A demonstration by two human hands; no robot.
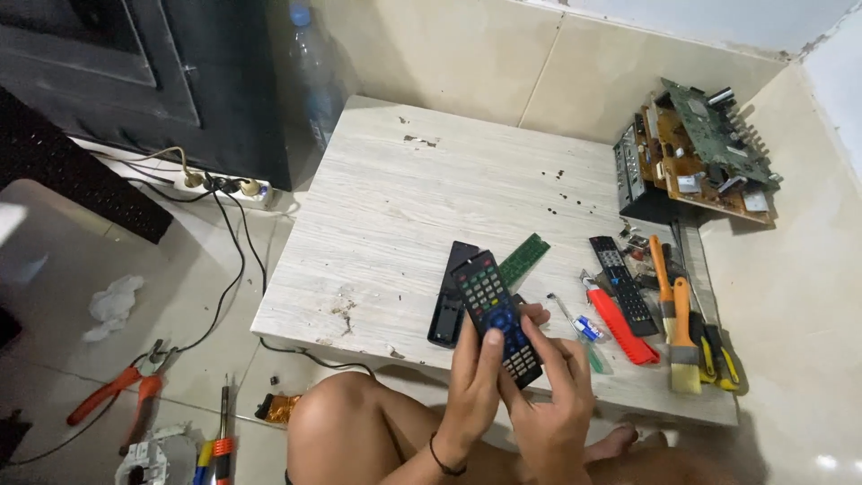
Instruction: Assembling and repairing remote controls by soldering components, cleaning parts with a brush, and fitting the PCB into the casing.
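Black remote (496,316) held upright-tilted by both hands, left (474,382) and right (552,395), each grip closed around it.

We see few such things. At the top of the frame, left of centre, stands a clear plastic bottle with a blue cap (310,67), its label too dim to make out. On the green circuit board (718,135), upper right, sit small white rectangular labels (689,183). No screens show.

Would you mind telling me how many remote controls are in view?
2 whole remotes: one remote held in both hands, left hand and right hand; another black remote lying on the table. An empty black shell lies there too.
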